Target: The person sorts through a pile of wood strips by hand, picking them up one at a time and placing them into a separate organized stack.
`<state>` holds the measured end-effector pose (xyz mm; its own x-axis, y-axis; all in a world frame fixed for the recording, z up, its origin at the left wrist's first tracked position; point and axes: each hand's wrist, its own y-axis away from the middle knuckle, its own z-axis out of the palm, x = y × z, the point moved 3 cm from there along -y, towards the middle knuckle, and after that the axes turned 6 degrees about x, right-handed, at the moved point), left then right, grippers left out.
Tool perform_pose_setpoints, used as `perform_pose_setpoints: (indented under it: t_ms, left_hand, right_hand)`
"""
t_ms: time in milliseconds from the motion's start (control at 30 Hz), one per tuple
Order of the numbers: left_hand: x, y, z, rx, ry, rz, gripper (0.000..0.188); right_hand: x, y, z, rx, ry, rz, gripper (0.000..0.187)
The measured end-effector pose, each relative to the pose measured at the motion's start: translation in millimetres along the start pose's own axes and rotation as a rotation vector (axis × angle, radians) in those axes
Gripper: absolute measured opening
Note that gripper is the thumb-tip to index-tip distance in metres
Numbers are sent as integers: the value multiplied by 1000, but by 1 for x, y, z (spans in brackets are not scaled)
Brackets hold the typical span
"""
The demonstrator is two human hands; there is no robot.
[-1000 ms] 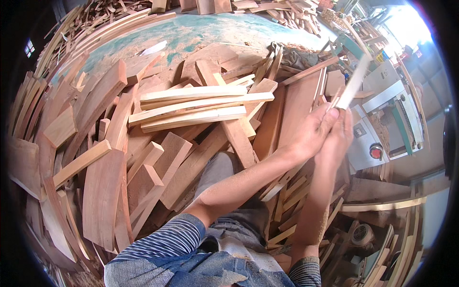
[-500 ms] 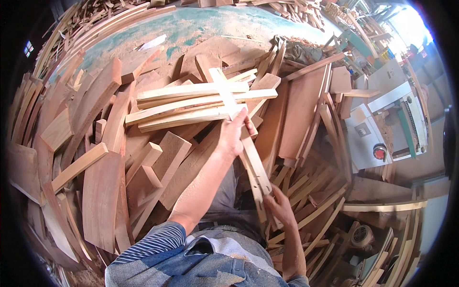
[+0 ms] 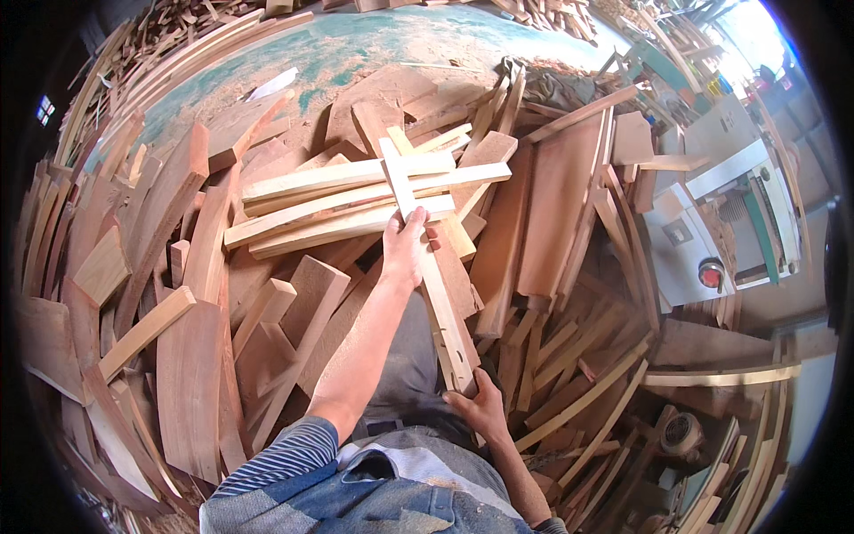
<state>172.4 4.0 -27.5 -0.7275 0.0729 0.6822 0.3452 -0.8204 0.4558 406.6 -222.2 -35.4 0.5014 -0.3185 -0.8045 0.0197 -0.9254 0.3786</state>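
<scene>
My left hand (image 3: 406, 247) is wrapped round the middle of a long pale wooden strip (image 3: 439, 301), which slants from the pile down toward my lap. Small dark slots mark its lower part. At that lower end my right hand (image 3: 480, 405) grips it, thumb on the near side. A second piece seems to lie along the strip, but I cannot tell for sure. Beyond my left hand, the strip's upper end passes over several pale wooden strips (image 3: 307, 212) that lie crosswise on the heap.
Curved brown boards (image 3: 191, 383) are heaped at the left. A wide brown panel (image 3: 562, 209) leans at the right, near a white machine (image 3: 680, 245) with a red button. A motor (image 3: 680, 436) sits lower right among loose strips. Behind lies a dusty green surface (image 3: 374, 40).
Both hands and the strip have shifted left and the strip stands a little steeper. My right hand now wraps its lower end, where it earlier touched the side.
</scene>
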Motion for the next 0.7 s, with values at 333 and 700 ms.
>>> perform_pose_setpoints:
  t_ms: [333,700]
  left_hand:
    - [-24,24,-97,-170,-539,91,80]
    - [-91,108,-147,-278,-746,137,61]
  right_hand:
    - [-28,-45,-18,107,-319,-99,37]
    - [-277,-336,-175,637,483,-422,69]
